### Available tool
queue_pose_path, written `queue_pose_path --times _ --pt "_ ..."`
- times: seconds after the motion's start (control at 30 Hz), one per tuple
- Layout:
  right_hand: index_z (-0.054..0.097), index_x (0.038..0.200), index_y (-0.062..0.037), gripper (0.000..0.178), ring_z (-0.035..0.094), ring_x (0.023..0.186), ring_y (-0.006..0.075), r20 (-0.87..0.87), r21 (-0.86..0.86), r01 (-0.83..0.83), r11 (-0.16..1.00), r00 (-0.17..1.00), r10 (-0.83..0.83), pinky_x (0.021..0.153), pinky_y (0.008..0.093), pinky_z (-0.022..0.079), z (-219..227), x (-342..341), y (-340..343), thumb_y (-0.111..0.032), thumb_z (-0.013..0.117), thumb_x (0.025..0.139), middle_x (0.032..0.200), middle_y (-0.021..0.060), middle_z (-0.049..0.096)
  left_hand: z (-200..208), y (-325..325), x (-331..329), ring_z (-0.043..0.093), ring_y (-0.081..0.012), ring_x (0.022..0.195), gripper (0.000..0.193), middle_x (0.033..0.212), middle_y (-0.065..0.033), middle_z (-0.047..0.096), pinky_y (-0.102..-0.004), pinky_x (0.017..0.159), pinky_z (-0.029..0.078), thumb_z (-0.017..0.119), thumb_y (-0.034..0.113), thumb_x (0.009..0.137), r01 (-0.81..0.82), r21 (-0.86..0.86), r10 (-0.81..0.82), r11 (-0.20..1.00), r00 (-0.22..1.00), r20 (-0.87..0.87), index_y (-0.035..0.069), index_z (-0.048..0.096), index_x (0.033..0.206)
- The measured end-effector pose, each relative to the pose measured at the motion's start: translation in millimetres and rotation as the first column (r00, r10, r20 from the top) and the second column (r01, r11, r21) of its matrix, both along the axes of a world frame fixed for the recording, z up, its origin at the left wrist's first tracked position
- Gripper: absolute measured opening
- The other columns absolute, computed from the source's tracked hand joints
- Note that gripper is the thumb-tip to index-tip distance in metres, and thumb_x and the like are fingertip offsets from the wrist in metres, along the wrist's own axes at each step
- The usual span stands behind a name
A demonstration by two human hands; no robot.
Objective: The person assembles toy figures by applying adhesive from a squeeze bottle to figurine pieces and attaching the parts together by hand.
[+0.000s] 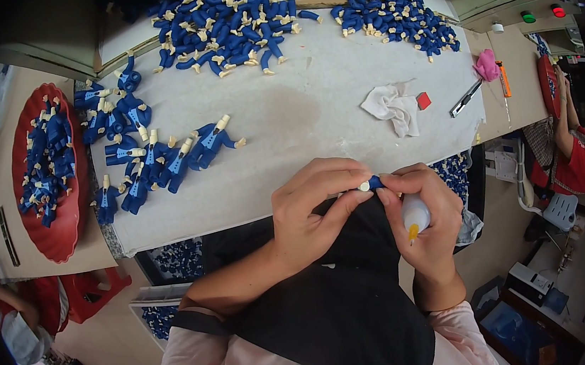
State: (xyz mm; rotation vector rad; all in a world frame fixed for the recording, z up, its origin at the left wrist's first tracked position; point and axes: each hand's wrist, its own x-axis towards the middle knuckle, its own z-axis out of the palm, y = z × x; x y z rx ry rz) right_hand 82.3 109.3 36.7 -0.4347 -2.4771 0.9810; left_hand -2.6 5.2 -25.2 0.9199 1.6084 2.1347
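Note:
Between the fingertips of my left hand (316, 205) and my right hand (427, 211) is a small blue figurine part (375, 182) with a pale round end. Both hands pinch it just off the table's near edge. A white glue bottle (415, 214) with a yellow tip also sits in the curl of my right hand, its tip pointing down toward me. To the left on the table lies a group of blue doll bodies (176, 162) with cream necks. Fingers cover much of the held part.
Blue arm pieces (230, 25) heap at the back, with a second heap (396, 15) to the right. A white cloth (393, 106), red block (424, 101) and utility knife (466, 99) lie right of centre. A red tray (52, 236) of figurines stands left. Co-workers sit at both sides.

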Motion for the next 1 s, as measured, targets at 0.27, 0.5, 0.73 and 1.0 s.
queue_pose_path --times 0.27,0.5,0.73,1.0 --pt "0.054 0.076 0.0008 0.009 0.055 0.055 0.0185 0.141 -0.248 0.069 0.966 0.989 -0.035 0.051 0.0246 0.041 -4.5 -5.6 11.7 0.001 0.060 0.069 0.064 0.0102 0.056 3.9 3.9 -3.9 0.058 -0.0191 0.071 0.022 0.082 -0.0114 0.059 -0.0244 0.063 0.046 0.063 -0.007 0.065 -0.024 -0.084 0.023 0.996 1.000 -0.018 -0.001 0.058 0.086" --pt "0.054 0.074 0.0010 0.007 0.055 0.053 0.0188 0.198 -0.325 0.048 0.945 0.980 0.018 0.050 0.0244 0.041 -8.5 -14.8 20.2 -0.002 0.060 0.071 0.061 0.0108 0.055 2.5 3.4 -6.3 0.056 -0.0122 0.080 0.020 0.085 -0.0083 0.059 -0.0227 0.072 0.044 0.062 -0.007 0.069 0.047 -0.228 -0.019 0.973 0.992 0.124 -0.003 0.057 0.088" --pt "0.052 0.074 0.0011 0.008 0.051 0.056 0.0121 0.239 -0.366 0.061 0.929 0.971 0.030 0.051 0.0223 0.038 -11.8 -14.8 20.7 -0.001 0.059 0.072 0.062 0.0073 0.054 -2.2 4.6 -5.7 0.055 -0.0120 0.082 0.019 0.086 -0.0084 0.059 -0.0232 0.075 0.044 0.061 -0.006 0.071 0.070 -0.247 -0.027 0.966 0.985 0.172 -0.003 0.057 0.089" --pt "0.052 0.074 0.0006 0.007 0.047 0.060 0.0055 0.222 -0.351 0.050 0.935 0.974 0.032 0.054 0.0192 0.037 -12.5 -15.5 20.0 0.001 0.059 0.072 0.063 0.0028 0.054 -5.2 4.8 -5.3 0.056 -0.0126 0.083 0.019 0.087 -0.0090 0.059 -0.0238 0.077 0.043 0.061 -0.006 0.071 0.059 -0.242 -0.018 0.969 0.985 0.169 -0.003 0.056 0.089"
